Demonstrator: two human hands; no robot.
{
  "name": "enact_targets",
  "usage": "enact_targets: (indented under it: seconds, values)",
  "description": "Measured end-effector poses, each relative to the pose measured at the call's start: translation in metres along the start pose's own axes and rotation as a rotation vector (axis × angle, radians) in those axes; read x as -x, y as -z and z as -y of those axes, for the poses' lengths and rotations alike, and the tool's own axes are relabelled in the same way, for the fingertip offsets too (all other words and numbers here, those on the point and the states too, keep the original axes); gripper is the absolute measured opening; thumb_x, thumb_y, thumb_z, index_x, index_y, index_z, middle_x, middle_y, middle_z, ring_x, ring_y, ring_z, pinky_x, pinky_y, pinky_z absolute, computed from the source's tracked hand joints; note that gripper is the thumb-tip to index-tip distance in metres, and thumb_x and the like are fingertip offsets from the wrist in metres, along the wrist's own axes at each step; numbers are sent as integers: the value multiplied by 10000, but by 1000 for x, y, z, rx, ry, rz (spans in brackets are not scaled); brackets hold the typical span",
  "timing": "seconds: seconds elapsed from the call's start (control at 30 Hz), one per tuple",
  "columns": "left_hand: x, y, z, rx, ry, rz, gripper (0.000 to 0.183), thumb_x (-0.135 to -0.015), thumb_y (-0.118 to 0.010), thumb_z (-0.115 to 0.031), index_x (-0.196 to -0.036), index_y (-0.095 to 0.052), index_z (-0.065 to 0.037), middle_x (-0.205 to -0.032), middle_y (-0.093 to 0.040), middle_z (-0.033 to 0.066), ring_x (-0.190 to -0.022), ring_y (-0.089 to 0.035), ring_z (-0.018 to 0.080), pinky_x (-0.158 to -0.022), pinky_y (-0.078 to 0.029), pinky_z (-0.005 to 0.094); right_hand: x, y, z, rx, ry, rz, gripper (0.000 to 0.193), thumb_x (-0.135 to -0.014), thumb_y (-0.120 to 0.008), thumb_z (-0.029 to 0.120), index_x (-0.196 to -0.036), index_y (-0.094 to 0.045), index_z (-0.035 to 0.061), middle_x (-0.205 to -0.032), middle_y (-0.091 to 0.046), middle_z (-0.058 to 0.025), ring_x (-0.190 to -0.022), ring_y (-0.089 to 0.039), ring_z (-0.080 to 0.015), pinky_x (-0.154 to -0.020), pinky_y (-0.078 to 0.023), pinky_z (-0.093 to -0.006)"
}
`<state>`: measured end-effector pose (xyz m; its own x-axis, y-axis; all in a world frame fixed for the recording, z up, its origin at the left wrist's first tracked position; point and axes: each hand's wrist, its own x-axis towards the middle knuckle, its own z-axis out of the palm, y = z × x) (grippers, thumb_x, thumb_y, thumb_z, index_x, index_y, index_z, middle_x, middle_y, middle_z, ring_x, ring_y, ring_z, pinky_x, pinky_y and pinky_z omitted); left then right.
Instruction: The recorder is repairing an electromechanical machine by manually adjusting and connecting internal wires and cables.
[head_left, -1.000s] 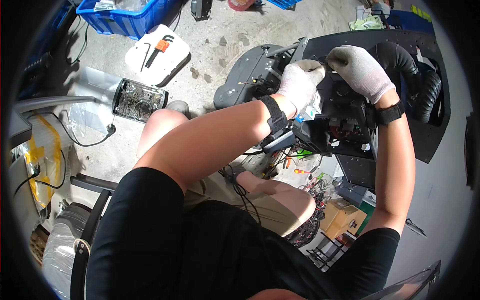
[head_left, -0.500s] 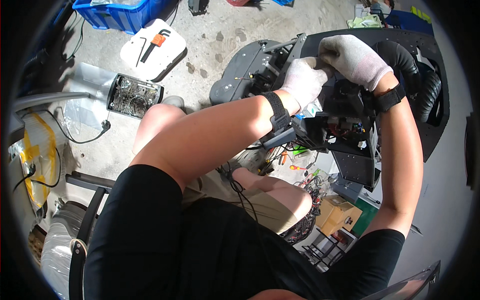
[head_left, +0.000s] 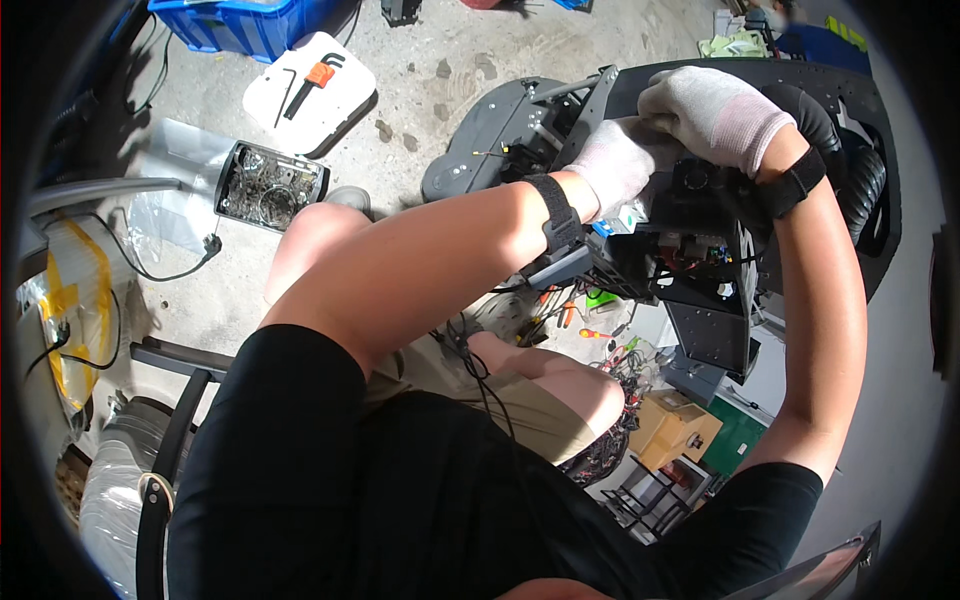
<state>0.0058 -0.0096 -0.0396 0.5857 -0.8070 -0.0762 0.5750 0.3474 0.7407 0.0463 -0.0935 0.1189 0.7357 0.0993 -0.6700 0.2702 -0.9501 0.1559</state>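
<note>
Both my hands wear pale knit gloves and meet over a large black machine (head_left: 615, 95) with an open frame, wiring and black corrugated hoses (head_left: 864, 190). My left hand (head_left: 622, 165) is closed, its fingertips pressed up against the right one's. Curled over from the upper right, my right hand (head_left: 715, 115) is closed too, with bent fingers. Whatever lies between the fingertips is hidden by the gloves. Just below the hands, circuit parts and wires (head_left: 690, 252) show inside the machine's frame.
At the upper left, a white stool top (head_left: 320, 75) bears an orange-holdered hex key set (head_left: 318, 78). A blue crate (head_left: 240, 25) stands behind it. Nearer me is a metal tray of small screws (head_left: 270, 188). Screwdrivers (head_left: 597, 333) and tangled cables lie on the floor beneath the machine.
My right hand and forearm have shifted slightly right, the wrist tilting. The left hand has moved a little to the right, staying against it.
</note>
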Motion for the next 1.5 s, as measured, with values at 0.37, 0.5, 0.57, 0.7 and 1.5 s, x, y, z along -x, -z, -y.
enact_targets:
  seconds: [0.37, 0.5, 0.57, 0.7, 1.5]
  values:
    - [-11, -1, 16, -384, -217, -74, 304, -939, -637, -356, -1051, -733, -90, -995, -749, 131, -946, -727, 292, -809, -564, 369, -3, 12, 9, 121, 91, -25, 84, -835, -637, 26, -896, -695, 16, -933, -674, -182, -892, -668, -405, -771, -534, -458]
    - [-10, -2, 19, -379, -228, -71, 245, -958, -604, -295, -1055, -724, -105, -995, -742, 109, -942, -725, 300, -812, -576, 379, -8, 1, -4, 81, 191, -13, 95, -804, -638, 30, -882, -690, 16, -926, -654, -175, -886, -664, -400, -769, -533, -459]
    - [-14, 2, 22, -441, -248, -45, 230, -958, -602, -276, -1065, -722, -111, -998, -741, 97, -944, -728, 293, -817, -581, 378, -6, 0, -2, 69, 354, -74, 103, -783, -641, 46, -870, -689, 19, -933, -640, -169, -896, -664, -390, -769, -533, -455]
    - [-20, 5, 33, -925, -601, -80, 202, -954, -601, -255, -1051, -724, -127, -1007, -739, 91, -947, -734, 282, -776, -593, 379, -5, 13, 0, 128, 286, 19, 154, -819, -678, 146, -924, -749, 60, -951, -707, -172, -933, -696, -381, -815, -559, -448]
    - [-17, -15, 38, -840, -464, -219, 176, -924, -620, -220, -936, -760, -114, -940, -748, 155, -987, -712, 343, -815, -559, 400, -25, 14, 37, 431, -152, 475, 333, -970, -533, 252, -996, -781, 31, -996, -742, -226, -971, -724, -385, -855, -574, -446]
